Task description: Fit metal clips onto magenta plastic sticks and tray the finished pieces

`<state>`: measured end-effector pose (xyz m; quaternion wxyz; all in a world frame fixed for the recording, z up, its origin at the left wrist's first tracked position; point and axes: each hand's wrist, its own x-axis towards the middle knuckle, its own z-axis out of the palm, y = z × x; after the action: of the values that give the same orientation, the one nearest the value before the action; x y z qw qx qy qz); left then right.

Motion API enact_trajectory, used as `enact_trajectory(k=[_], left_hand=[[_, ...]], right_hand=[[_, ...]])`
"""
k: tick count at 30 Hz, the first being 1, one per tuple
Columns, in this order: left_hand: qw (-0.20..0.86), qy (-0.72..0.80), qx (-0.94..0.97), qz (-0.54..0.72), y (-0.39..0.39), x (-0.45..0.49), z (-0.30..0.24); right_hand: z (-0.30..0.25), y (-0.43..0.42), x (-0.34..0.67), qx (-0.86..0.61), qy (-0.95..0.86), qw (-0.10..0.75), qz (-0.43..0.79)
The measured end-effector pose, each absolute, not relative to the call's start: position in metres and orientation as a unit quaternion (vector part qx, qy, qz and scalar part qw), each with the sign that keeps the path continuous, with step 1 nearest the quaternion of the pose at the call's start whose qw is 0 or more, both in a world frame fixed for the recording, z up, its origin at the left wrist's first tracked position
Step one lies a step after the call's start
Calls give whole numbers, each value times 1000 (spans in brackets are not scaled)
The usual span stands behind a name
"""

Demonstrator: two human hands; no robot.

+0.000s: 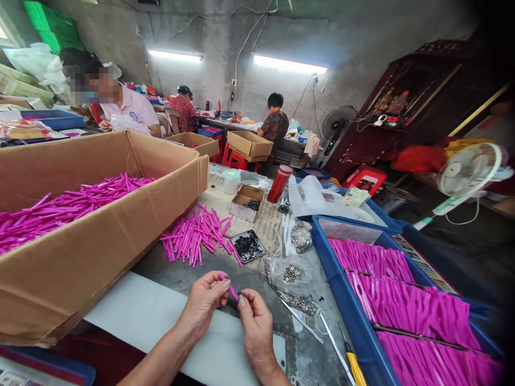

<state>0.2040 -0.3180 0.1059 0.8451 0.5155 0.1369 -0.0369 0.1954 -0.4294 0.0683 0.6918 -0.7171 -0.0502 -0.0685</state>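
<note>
A slim magenta plastic stick [233, 292] is held out in front of me, slanting between both hands. My left hand [207, 300] pinches its upper end between thumb and fingers. The thumb and fingers of my right hand [256, 324] close on its lower end; whether they also hold a small part is hidden. Just beyond my hands lies a loose pile of magenta sticks [197, 233]. Beside it is a shallow tray [263, 252] of small black parts [246, 244].
A large cardboard box [116, 246] of magenta sticks stands left. Blue bins [336, 289] with rows of magenta pieces [418, 311] are at right. A bag of metal parts [293, 273], a yellow-handled screwdriver [354, 364] and a red flask [279, 184] are on the table. Several people sit beyond.
</note>
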Motion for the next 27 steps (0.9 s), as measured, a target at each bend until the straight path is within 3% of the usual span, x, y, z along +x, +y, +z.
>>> enact_trajectory(k=[4, 10, 17, 23, 27], left_hand=[[871, 148, 465, -56, -334, 207, 104], [841, 138, 523, -9, -327, 228, 105], [828, 146, 541, 4, -322, 237, 90], [830, 141, 540, 2, -320, 237, 85], [832, 137, 538, 4, -320, 238, 83]], right_hand=[[72, -432, 196, -742, -60, 664, -68], [87, -451, 214, -839, -129, 515, -121], [120, -467, 272, -887, -174, 404, -144], [126, -460, 313, -956, -222, 186, -53], [117, -452, 324, -962, -244, 123, -5]])
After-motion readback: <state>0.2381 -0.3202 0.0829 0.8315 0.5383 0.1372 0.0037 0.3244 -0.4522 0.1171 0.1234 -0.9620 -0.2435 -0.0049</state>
